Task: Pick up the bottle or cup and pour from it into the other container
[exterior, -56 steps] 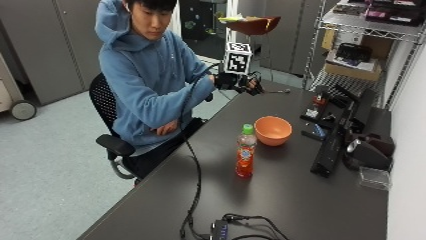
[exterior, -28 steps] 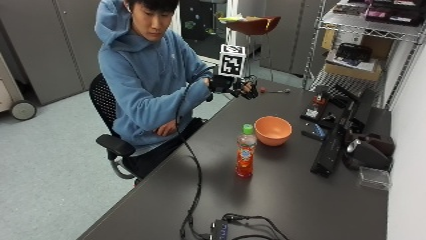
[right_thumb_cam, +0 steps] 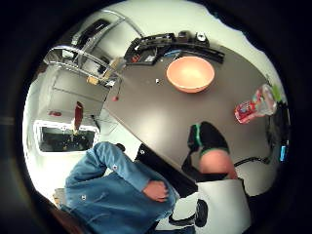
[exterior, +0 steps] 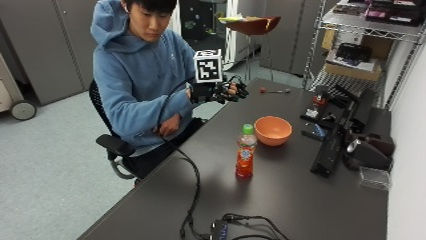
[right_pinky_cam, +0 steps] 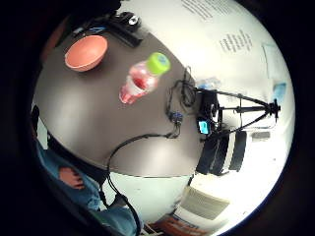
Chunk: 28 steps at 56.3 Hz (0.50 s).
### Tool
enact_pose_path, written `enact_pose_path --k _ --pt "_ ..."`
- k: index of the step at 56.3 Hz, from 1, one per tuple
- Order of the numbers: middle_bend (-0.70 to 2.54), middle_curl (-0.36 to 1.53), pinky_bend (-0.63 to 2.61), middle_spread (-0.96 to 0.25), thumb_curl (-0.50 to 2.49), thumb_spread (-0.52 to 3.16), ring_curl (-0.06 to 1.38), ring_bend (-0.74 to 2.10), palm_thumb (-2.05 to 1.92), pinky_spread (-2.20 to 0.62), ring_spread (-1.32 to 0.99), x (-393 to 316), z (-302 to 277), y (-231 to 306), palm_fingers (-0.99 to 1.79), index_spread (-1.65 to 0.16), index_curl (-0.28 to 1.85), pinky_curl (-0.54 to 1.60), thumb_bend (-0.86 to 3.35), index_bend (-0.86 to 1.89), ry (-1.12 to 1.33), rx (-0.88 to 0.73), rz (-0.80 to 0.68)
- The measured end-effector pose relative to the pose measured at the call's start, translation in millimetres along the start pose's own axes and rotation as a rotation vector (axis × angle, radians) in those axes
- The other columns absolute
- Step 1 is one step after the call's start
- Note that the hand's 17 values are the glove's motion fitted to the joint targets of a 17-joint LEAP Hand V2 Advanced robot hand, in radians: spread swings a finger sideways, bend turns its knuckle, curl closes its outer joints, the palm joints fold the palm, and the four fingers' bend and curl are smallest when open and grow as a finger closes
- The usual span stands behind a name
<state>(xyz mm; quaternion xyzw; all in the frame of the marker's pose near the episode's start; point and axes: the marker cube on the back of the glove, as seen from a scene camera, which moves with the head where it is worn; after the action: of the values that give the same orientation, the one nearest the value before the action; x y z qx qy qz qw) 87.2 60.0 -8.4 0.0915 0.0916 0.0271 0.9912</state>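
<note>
A clear bottle (exterior: 245, 152) of red drink with a green cap stands upright near the middle of the dark table (exterior: 299, 200). Just behind it sits an empty orange bowl (exterior: 273, 131). My gloved right hand (exterior: 223, 92) hovers in the air over the table's far left edge, well away from both, fingers relaxed and holding nothing. The little finger side palm view looks down on the bottle (right_pinky_cam: 140, 81) and the bowl (right_pinky_cam: 86, 52). The thumb side palm view shows the bowl (right_thumb_cam: 190, 73), the bottle (right_thumb_cam: 256, 105) and one gloved finger (right_thumb_cam: 209, 146).
Black devices (exterior: 329, 145) and a small clear box (exterior: 373, 177) line the table's right side. A cable hub (exterior: 226, 227) lies at the front edge, with a cable running to the glove. A wire shelf (exterior: 359, 50) stands behind. The bare left hand (exterior: 168, 126) rests in the lap.
The gloved hand has drifted a little lower and toward the person. The bottle and the bowl have not moved.
</note>
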Motion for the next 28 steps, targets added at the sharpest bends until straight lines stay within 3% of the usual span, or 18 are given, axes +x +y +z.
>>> enact_pose_path --k 28 --pt "0.21 0.36 0.28 0.07 0.44 0.93 0.28 0.27 0.61 0.27 0.12 124.8 10.3 45.7 0.17 -0.30 0.23 0.35 -0.05 0.13 -0.063 0.194 0.170"
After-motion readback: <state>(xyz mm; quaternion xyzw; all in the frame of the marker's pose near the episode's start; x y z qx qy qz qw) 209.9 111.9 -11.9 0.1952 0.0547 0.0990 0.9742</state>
